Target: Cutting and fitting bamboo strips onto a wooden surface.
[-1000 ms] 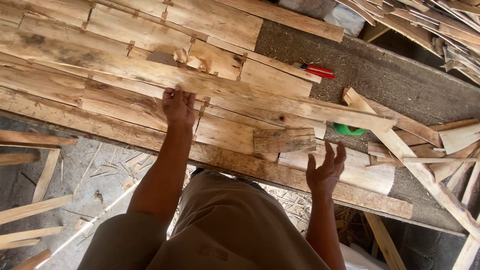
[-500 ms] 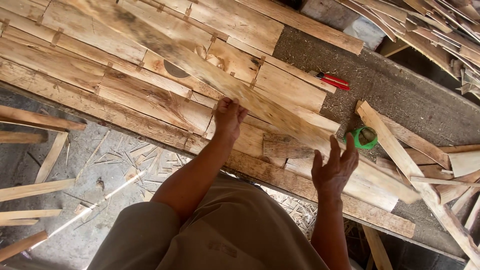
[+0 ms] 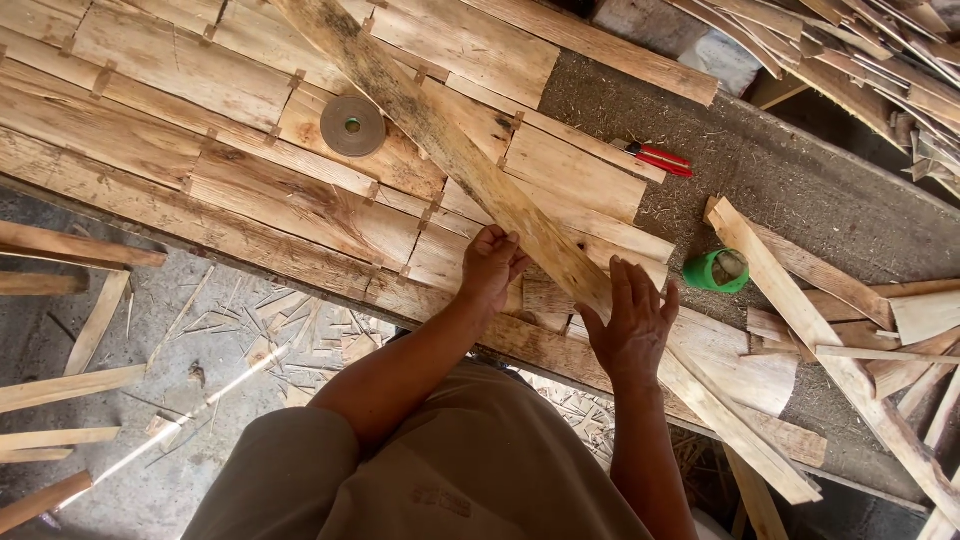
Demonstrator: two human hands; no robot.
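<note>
Long, rough, dark-stained wooden slat (image 3: 470, 170): lies diagonally on top of the assembled panel of pale wood strips (image 3: 200, 130). Long axis runs from 11 o'clock (far end, off the top edge) to 5 o'clock (near end, past the bench edge at lower right). Near end points toward the person; far end points away across the panel.

Left hand (image 3: 492, 266): at 9 o'clock of the slat's mid-section, fingers curled, fingertips pressed against the slat's left edge. Looks like a pinch/steady contact, not a full wrap.

Right hand (image 3: 632, 325): at 4 o'clock of the left hand, open, fingers spread, palm down flat on the slat. Likely pinning it so it doesn't slide on the panel; one hand on each side of the same stretch keeps the angle fixed.

Slat crosses the panel's strips at an angle, so it sits as a brace over the joints rather than in line with them, judging by the lay.

Outward:
- grey round disc with a hole (image 3: 352, 125) on the panel, 9 o'clock of the slat, just beside it.
- green tape roll (image 3: 716, 270) on the grey bench top (image 3: 800, 190), 2 o'clock of the right hand, near.
- red-handled tool (image 3: 655, 158) at 12 o'clock of the tape roll, apart from the slat.
- loose offcut strips (image 3: 850, 340) piled at 3 o'clock.
- wood shavings on the floor (image 3: 270, 320) at 8 o'clock.
</note>
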